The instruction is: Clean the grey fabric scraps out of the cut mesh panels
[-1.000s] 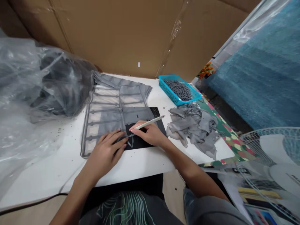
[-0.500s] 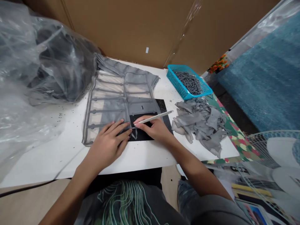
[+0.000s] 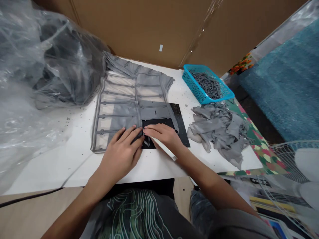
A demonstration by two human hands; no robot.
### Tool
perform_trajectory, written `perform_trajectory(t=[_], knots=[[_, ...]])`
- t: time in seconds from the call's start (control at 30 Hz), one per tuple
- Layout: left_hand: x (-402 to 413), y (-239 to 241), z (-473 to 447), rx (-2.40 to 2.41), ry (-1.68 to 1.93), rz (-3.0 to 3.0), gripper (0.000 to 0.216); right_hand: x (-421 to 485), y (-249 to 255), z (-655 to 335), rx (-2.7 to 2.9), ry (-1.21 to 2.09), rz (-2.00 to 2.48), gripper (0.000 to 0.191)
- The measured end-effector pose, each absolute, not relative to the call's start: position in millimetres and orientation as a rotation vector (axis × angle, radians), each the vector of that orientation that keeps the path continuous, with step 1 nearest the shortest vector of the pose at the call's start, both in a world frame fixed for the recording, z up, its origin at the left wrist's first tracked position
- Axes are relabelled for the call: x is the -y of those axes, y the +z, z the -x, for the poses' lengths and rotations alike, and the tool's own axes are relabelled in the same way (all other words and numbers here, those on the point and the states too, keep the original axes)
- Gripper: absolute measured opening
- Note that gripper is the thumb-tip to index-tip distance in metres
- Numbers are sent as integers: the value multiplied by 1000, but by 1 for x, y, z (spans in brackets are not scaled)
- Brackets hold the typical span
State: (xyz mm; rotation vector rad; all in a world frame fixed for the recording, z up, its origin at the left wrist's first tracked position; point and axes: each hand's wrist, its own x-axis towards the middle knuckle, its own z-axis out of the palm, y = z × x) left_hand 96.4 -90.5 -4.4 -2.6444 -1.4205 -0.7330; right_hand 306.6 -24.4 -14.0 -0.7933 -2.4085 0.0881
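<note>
On the white tabletop lies a grey sheer fabric panel (image 3: 119, 114) with raised dark seams forming rectangular cells. Under its right part is a black mat (image 3: 181, 124), which shows through a cell with no fabric in it. My left hand (image 3: 126, 147) rests palm-down on the panel's near edge, fingers stretched out. My right hand (image 3: 165, 134) is closed around a slim, pale, pen-like tool (image 3: 164, 149), its rear end pointing towards me. Its tip is hidden by the fingers, close to the left fingertips. A thin loose grey strip (image 3: 147, 142) curls on the mat beside them.
A blue plastic basket (image 3: 199, 91) of thin grey strips stands at back right. Grey fabric scraps (image 3: 219, 129) are heaped before it. A clear plastic bag (image 3: 72, 66) with dark contents bulges at left. Brown cardboard (image 3: 139, 30) walls the back. A cable (image 3: 32, 198) crosses the front left.
The tool in my right hand has swung from pointing right and away to pointing back towards me. My right hand has turned over more; the left stays on the panel.
</note>
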Motion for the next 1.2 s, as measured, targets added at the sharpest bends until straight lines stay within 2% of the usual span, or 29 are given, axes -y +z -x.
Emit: perform_trajectory(t=[0.1,0.33,0.53,0.67,0.87,1.2], knots=[[90,-2,-100,1445,-730,2641,33,21,-16,-306,2376,-46,890,27],[88,-4,-102,1405,-723,2635,30,-12,-6,-331,2346,-48,1181,30],[89,-9,-101,1394,-757,2607,30,-58,8,-367,2220,-104,1177,42],[89,-14,-101,1381,-771,2578,32,-90,22,-392,2157,-113,1193,41],[87,-18,-102,1308,-797,2522,30,-147,52,-437,2003,-313,1399,39],[75,-29,-94,1061,-868,2430,26,-210,76,-510,1561,-89,1803,38]])
